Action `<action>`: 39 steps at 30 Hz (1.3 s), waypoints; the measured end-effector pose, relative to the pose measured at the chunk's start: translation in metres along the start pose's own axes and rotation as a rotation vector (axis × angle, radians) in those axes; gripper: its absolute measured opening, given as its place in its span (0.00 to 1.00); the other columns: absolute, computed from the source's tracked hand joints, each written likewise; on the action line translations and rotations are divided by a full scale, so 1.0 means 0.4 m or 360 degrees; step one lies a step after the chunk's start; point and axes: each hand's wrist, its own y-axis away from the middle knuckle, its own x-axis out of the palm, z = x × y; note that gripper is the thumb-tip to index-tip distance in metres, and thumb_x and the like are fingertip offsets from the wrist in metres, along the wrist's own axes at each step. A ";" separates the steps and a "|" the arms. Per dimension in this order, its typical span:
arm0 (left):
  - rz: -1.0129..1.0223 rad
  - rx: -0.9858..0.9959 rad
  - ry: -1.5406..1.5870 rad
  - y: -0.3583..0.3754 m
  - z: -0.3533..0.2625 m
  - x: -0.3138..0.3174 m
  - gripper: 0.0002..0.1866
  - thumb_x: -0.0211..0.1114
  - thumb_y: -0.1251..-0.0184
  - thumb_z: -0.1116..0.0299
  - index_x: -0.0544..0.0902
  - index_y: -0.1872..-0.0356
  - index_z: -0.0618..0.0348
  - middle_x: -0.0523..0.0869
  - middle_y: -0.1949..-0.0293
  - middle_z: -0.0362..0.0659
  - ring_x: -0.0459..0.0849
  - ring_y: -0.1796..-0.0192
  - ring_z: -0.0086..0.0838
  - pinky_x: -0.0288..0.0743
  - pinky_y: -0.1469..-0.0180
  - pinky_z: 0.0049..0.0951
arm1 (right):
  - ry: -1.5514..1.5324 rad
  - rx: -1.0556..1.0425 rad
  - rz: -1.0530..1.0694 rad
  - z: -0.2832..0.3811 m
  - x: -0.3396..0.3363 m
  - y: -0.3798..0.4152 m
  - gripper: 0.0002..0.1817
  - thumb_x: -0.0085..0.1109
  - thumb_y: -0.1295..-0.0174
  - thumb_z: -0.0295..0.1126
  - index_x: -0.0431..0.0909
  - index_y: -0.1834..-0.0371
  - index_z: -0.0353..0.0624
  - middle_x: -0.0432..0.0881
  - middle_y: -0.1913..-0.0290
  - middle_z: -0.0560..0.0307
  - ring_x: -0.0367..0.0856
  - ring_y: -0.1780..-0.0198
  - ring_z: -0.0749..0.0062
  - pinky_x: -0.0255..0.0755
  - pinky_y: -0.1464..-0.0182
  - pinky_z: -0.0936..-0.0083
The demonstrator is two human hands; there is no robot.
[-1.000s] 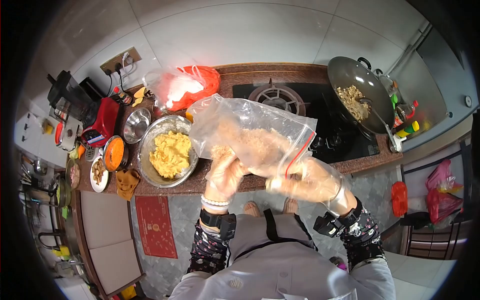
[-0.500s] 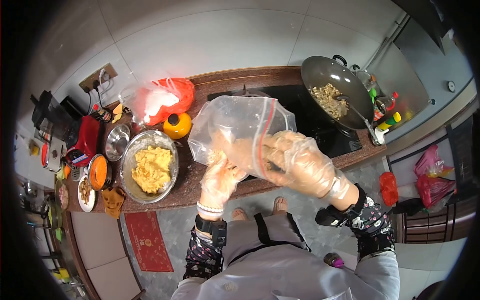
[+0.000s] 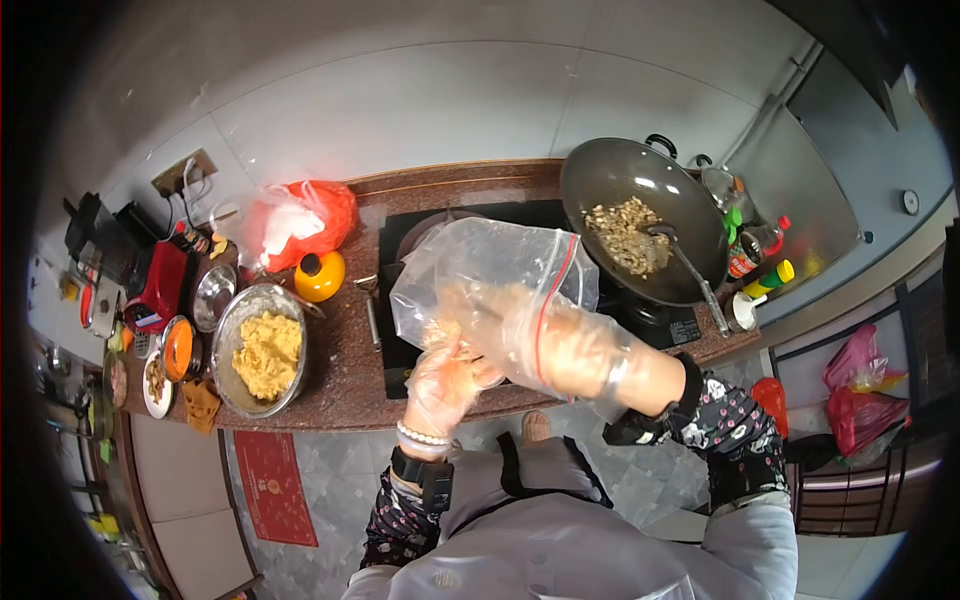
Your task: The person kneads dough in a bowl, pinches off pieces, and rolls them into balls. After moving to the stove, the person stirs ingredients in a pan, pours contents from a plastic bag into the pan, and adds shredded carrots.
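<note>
A clear zip bag [image 3: 440, 260] with a red stripe along its mouth hangs above the front of the black cooktop. My left hand [image 3: 440, 380], in a thin clear plastic glove, grips the bag's lower side from outside, where pale brown crumbly stuff is bunched behind the film. My right hand [image 3: 575, 350], gloved as well, reaches through the mouth into the bag, past the red stripe. Its fingers show only as a blur through the plastic, close to my left fingers.
A metal bowl of yellow dough [image 3: 268, 355] stands left on the counter, near an orange-lidded pot [image 3: 319, 276] and a red plastic bag [image 3: 335, 205]. Right, a wok [image 3: 690, 230] holds chopped food and a spatula [image 3: 695, 280]. Bottles [image 3: 770, 280] stand beyond it.
My right hand has gone deeper into the bag, its wrist now near the red stripe. My left hand keeps its grip. The view has shifted right, toward the wok.
</note>
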 end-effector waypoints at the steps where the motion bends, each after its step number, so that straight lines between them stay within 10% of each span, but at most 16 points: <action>1: 0.0046 0.0026 0.0021 -0.016 0.019 0.008 0.19 0.57 0.28 0.65 0.71 0.39 0.57 0.81 0.47 0.50 0.82 0.47 0.46 0.83 0.54 0.48 | -0.0063 -0.0002 0.0006 -0.022 0.003 0.009 0.26 0.64 0.49 0.32 0.73 0.44 0.43 0.77 0.50 0.46 0.79 0.54 0.49 0.75 0.52 0.62; 8: 0.0401 -0.0097 0.0347 -0.156 0.135 0.078 0.19 0.51 0.26 0.70 0.69 0.36 0.59 0.75 0.39 0.53 0.77 0.39 0.44 0.77 0.40 0.46 | -0.0918 0.0132 0.0622 -0.213 -0.030 0.082 0.22 0.67 0.52 0.31 0.76 0.51 0.44 0.76 0.52 0.43 0.79 0.56 0.46 0.76 0.57 0.62; 17: 0.0124 0.0034 0.0471 -0.362 0.225 0.238 0.20 0.41 0.20 0.65 0.63 0.35 0.65 0.71 0.37 0.56 0.73 0.37 0.50 0.73 0.35 0.49 | -0.2192 0.0945 0.0422 -0.485 -0.052 0.202 0.18 0.68 0.53 0.20 0.77 0.58 0.47 0.79 0.67 0.66 0.79 0.63 0.78 0.76 0.66 0.80; 26: -0.0114 0.0531 0.0012 -0.406 0.273 0.315 0.20 0.38 0.20 0.65 0.62 0.37 0.67 0.71 0.40 0.58 0.73 0.38 0.54 0.75 0.38 0.56 | -0.2584 0.1405 -0.0135 -0.698 -0.008 0.318 0.12 0.66 0.44 0.23 0.77 0.57 0.39 0.81 0.61 0.59 0.81 0.61 0.76 0.77 0.55 0.79; 29: -0.0200 0.0630 -0.0083 -0.409 0.268 0.289 0.18 0.41 0.21 0.65 0.63 0.39 0.67 0.73 0.43 0.57 0.75 0.41 0.52 0.78 0.41 0.54 | -0.2384 0.1550 -0.0302 -0.757 0.048 0.363 0.10 0.65 0.42 0.25 0.79 0.57 0.38 0.82 0.64 0.58 0.81 0.67 0.78 0.74 0.66 0.85; 39: -0.0275 0.0749 -0.0041 -0.348 0.257 0.324 0.17 0.44 0.22 0.68 0.66 0.39 0.67 0.77 0.43 0.56 0.76 0.39 0.49 0.73 0.36 0.54 | -0.1309 0.1510 0.0144 -0.799 0.119 0.387 0.15 0.61 0.38 0.29 0.81 0.48 0.42 0.84 0.53 0.56 0.81 0.51 0.72 0.75 0.48 0.73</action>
